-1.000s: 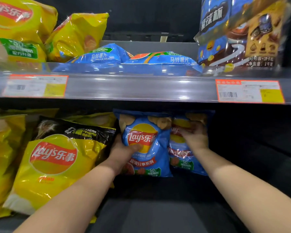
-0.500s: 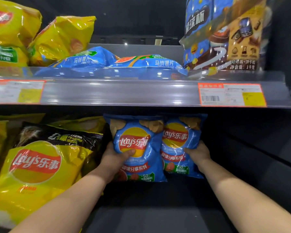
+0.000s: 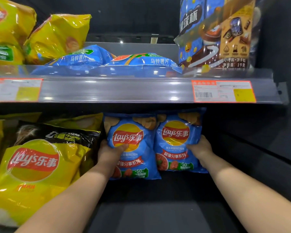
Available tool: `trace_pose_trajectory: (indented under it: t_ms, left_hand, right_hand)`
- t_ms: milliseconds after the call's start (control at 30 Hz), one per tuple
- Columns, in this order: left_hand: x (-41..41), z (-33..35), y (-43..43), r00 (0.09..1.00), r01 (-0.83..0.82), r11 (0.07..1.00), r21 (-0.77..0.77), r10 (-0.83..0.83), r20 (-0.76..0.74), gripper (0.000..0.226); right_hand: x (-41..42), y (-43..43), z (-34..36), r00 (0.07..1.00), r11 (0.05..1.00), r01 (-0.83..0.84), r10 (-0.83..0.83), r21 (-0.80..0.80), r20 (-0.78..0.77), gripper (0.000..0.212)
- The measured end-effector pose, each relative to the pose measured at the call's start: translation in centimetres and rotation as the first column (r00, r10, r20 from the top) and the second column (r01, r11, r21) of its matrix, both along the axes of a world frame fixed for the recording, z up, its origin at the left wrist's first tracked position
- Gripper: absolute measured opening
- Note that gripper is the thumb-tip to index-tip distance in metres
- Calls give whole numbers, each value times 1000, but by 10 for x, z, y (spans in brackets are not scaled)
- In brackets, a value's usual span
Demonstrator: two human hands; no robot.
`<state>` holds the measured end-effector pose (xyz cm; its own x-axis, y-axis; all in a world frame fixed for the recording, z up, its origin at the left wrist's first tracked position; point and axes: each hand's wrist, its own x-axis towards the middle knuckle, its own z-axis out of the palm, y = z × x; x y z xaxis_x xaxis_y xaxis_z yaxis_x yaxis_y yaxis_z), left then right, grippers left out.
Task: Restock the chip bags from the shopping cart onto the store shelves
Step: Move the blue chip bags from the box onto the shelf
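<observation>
Two blue Lay's chip bags stand upright side by side on the dark lower shelf (image 3: 158, 207). My left hand (image 3: 110, 153) grips the left blue bag (image 3: 133, 157) at its left edge, thumb across the front under the logo. My right hand (image 3: 200, 148) grips the right blue bag (image 3: 175, 145) at its right edge, thumb on the front. The two bags touch each other. Their tops reach just under the upper shelf's rail (image 3: 116, 89).
A large yellow and black Lay's bag (image 3: 39, 165) leans just left of my left hand. On the upper shelf lie two flat blue bags (image 3: 141, 62), yellow bags (image 3: 57, 36) at left and a big snack pack (image 3: 217, 34) at right. Dark shelf space lies right of the blue bags.
My right hand slid from the front of the right blue bag to its right edge, uncovering the logo. The bag now stands straighter beside the left one. The view shifted left.
</observation>
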<state>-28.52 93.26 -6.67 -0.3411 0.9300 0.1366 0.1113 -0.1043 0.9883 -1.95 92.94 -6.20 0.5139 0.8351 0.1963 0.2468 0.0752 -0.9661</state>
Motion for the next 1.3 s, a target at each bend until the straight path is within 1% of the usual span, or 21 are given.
trace_pose_trajectory:
  t_ms: [200,300,400,500,633,700,800,900,1000,1067,1100,1167,1200,1233,1300]
  left_hand:
    - [-1,2,11,999,-36,999,-22,36,-15,75]
    - [-1,3,18,998,-54,998,-23,53,-31,82]
    - [1,2,23,998,-56,998,-29,55,-31,83]
    - [0,0,28,1000,-22,997,-74,21,-13,81]
    - [-1,2,29,996,91,988,-128,-92,-1,76]
    - [-1,2,28,995,93,987,-132,-95,-11,77]
    - [0,-1,28,998,53,991,-122,-57,-26,84]
    - [1,-1,26,997,51,991,-122,-59,-59,92]
    - [1,1,21,989,46,993,-108,-60,-137,101]
    - [1,1,14,979,44,996,-79,-59,-196,97]
    - [0,0,10,970,47,997,-57,-60,-234,94]
    - [-1,-1,-2,928,73,997,-16,-74,-364,92]
    - [-2,-2,-9,885,97,995,-10,-90,-456,92]
    - [-3,-1,-17,820,118,993,-16,-106,-562,92]
    - [-3,4,-32,629,138,990,-20,-103,-770,91]
  right_hand:
    - [2,7,-1,999,1000,-4,4,0,-42,45]
    - [2,11,0,999,1000,-3,3,3,-36,44]
    - [3,14,-1,999,1000,1,-1,6,-34,44]
    - [4,18,-3,999,1000,-20,20,-2,-33,45]
    - [6,21,-5,999,997,-46,45,-56,-21,50]
    - [8,22,-6,999,997,-39,38,-70,-19,53]
    - [6,17,-2,1000,997,-5,4,-81,-10,56]
    - [4,12,2,999,997,22,-20,-78,27,60]
    - [1,3,6,995,996,42,-35,-74,91,63]
    - [-4,-6,10,985,996,59,-46,-73,166,63]
    - [-7,-11,12,972,995,70,-52,-73,227,63]
    - [-10,-19,15,918,991,90,-44,-98,395,62]
    - [-13,-25,16,878,989,94,-29,-114,478,61]
    - [-17,-32,18,833,986,99,-10,-131,553,61]
    - [-32,-55,27,715,978,118,37,-173,698,61]
